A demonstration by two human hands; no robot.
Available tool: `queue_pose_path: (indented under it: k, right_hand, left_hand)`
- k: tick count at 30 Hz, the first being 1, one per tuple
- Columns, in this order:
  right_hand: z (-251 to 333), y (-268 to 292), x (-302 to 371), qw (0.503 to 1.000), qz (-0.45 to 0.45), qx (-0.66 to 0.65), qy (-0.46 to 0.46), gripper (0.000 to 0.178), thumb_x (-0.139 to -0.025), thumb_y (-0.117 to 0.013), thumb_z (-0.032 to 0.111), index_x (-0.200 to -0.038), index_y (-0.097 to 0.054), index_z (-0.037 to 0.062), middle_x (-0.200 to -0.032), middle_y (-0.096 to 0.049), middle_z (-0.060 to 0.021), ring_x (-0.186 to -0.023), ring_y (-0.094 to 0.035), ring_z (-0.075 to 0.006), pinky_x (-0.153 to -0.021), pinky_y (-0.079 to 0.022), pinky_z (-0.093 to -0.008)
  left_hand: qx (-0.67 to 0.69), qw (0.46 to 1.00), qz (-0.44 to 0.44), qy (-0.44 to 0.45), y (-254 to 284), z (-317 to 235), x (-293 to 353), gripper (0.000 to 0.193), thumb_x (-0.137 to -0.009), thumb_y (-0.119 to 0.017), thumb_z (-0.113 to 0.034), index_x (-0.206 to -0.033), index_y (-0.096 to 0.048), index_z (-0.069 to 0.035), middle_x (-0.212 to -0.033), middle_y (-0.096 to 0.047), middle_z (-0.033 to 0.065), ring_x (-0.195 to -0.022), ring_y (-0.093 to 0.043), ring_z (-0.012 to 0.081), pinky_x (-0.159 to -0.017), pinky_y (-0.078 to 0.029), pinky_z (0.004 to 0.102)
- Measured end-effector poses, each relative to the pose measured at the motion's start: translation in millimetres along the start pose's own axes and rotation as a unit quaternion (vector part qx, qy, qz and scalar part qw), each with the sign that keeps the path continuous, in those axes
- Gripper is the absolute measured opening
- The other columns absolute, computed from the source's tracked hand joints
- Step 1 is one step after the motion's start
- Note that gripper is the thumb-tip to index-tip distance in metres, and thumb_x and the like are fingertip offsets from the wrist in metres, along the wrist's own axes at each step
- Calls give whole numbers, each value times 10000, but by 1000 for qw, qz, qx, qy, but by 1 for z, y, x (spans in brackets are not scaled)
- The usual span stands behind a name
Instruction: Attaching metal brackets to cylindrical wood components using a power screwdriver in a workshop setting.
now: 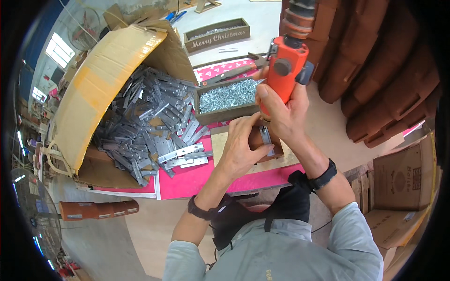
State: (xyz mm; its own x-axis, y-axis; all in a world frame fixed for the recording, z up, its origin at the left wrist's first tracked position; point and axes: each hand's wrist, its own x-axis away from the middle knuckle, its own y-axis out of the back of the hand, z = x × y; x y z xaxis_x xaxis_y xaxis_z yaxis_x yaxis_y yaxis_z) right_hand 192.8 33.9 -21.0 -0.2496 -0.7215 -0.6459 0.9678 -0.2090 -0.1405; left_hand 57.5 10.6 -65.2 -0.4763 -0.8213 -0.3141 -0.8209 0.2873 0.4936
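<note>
My right hand [289, 112] is wrapped around a red-orange power screwdriver [284, 58], which hangs from above and points down. Its tip is over a small brown box-like piece [276, 152] lying on a pale board [222, 151]. A grey metal strip bracket [266, 136] sits on that piece, partly hidden by my hands. My left hand [236, 145] grips the piece, thumb against the bracket's near end and fingertips by the screwdriver's tip. Just behind, a wooden box [220, 115] holds many silvery screws [229, 96].
A tipped cardboard box [101, 89] spills metal strip brackets [154, 126] at left. Behind the screws lie pliers [229, 74] and a second wooden box [220, 40]. Stacked brown pieces [393, 93] tower at right. Below stand an open carton [398, 182] and a brown stack [98, 210].
</note>
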Motion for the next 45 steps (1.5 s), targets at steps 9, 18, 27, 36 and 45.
queue_pose_path:
  k: [9, 18, 27, 36, 45]
  right_hand:
    - [42, 2, -21, 999, 13, 38, -16, 369, -831, -723, 144, -1097, -513, -2, -890, -607, -39, -751, -546, -95, -669, -478, -269]
    - [61, 35, -4, 996, -19, 49, -78, 374, -841, -713, 126, -1132, -514, 4, -934, -606, -30, -787, -545, -69, -694, -476, -247]
    - [67, 48, 6, 995, -15, 45, -88, 371, -843, -711, 124, -1135, -515, 7, -877, -604, -19, -769, -544, -63, -675, -476, -241]
    - [71, 39, 2, 995, -3, 65, -70, 395, -835, -714, 134, -1150, -515, 1, -890, -607, -28, -792, -544, -71, -697, -481, -256]
    - [71, 11, -5, 998, 24, 19, -63, 392, -824, -722, 152, -1126, -525, 0, -892, -600, -43, -767, -540, -86, -670, -466, -260]
  left_hand:
    - [44, 999, -20, 20, 8, 4, -7, 548, -734, -730, -139, -1236, -538, -28, -1124, -576, 148, -1063, -532, 311, -942, -420, 398]
    - [-301, 946, 50, 112, 62, 68, -90, 180, -757, -693, -111, -917, -724, -33, -902, -702, 153, -870, -676, 250, -793, -509, 340]
    - [-338, 914, 121, 188, 66, 66, -111, 196, -675, -720, -196, -836, -732, -85, -900, -695, 174, -901, -665, 331, -824, -510, 405]
    - [-59, 976, -70, 200, 72, 65, -80, 157, -731, -682, -116, -826, -627, -4, -733, -672, 115, -687, -650, 180, -660, -507, 312]
    - [279, 951, -1, 132, 39, 7, 0, 147, -822, -616, 23, -968, -607, 18, -862, -656, 58, -778, -609, 98, -738, -487, 227]
